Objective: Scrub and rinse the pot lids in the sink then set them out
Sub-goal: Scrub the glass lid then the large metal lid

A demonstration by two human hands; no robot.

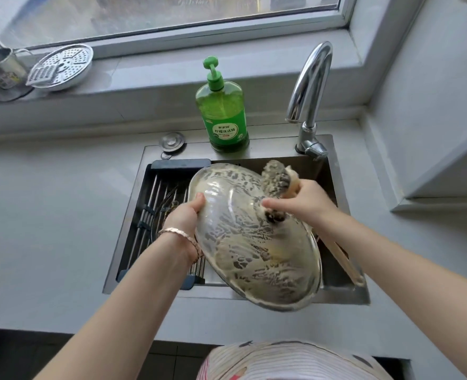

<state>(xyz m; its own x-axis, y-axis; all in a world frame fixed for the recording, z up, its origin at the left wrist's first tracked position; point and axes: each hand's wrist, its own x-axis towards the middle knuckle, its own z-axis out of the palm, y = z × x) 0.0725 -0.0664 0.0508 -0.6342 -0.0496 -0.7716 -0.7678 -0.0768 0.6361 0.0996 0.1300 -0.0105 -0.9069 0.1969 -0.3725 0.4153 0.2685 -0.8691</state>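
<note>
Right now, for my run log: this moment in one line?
phase: scrubbing | left hand grips soapy lid rim | right hand holds scrubber against lid | over sink

Soap bottle [222, 105] stands behind the sink [270, 148], left of the faucet [309, 86].

1. The left hand [184, 215] gripped the lid [243, 250] at its left rim, with the thumb laid over the upper face and the fingers hidden behind.
2. Its wrist carried a bracelet [183, 234], and the bare forearm rose from the lower left.
3. The right hand [303, 198] clutched a scrubber [274, 176], fingers curled round it; one blurred finger stretched toward the lid's middle.
4. The bare right forearm came in from the lower right.
5. Both arms reached forward, with the hands near each other.
</note>
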